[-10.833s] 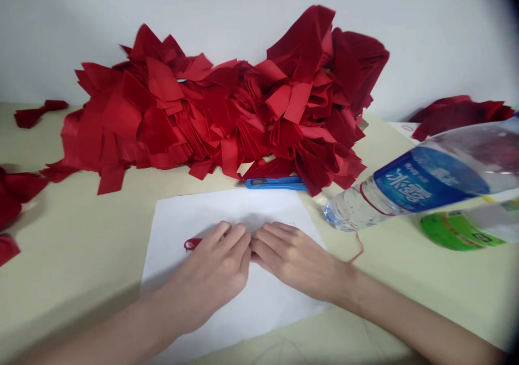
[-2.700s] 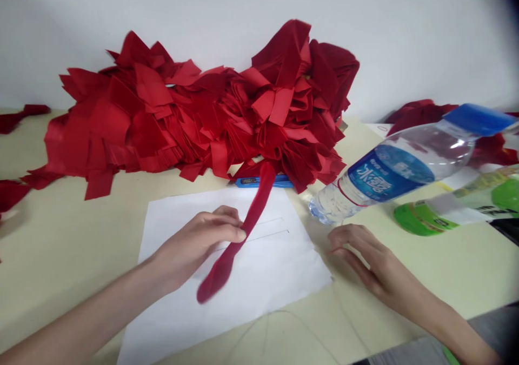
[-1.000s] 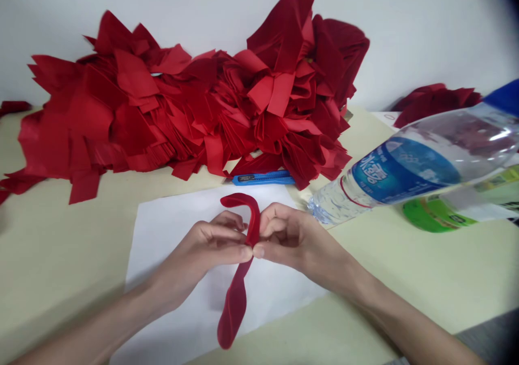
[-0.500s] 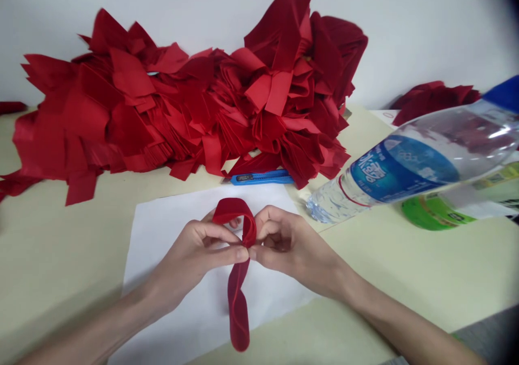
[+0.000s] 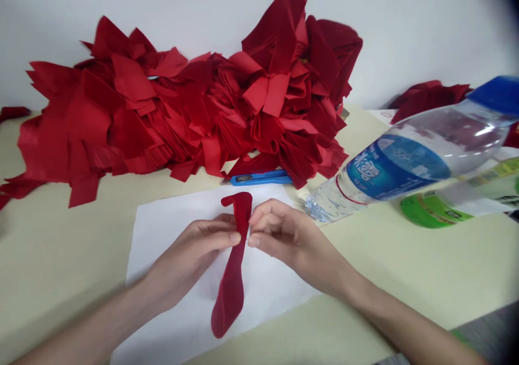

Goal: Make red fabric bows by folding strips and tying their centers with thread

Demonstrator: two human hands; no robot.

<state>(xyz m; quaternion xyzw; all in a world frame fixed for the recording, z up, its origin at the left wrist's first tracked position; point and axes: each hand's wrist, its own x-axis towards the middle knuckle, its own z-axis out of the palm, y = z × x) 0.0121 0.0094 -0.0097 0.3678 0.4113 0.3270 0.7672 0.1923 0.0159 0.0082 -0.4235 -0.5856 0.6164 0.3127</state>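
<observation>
A red velvet ribbon (image 5: 232, 294) is held upright over a white sheet of paper (image 5: 162, 246). Its top end curls over to the left and its lower part hangs in a folded loop. My left hand (image 5: 203, 240) pinches the ribbon's middle between thumb and fingers. Close against the ribbon's right edge, my right hand (image 5: 284, 235) is closed with thumb and forefinger near each other. Something thin and pale shows at those fingertips, too small to name.
A long heap of red ribbon pieces (image 5: 182, 116) lies along the wall. In front of it is a blue utility knife (image 5: 261, 178). A clear water bottle (image 5: 397, 165) leans at right, beside a green-labelled bottle (image 5: 433, 211). More red pieces (image 5: 430, 99) lie behind.
The round loop at the ribbon's top has turned edge-on and now leans left. The lower tail has swung left. My right fingertips have shifted slightly up along the ribbon's edge.
</observation>
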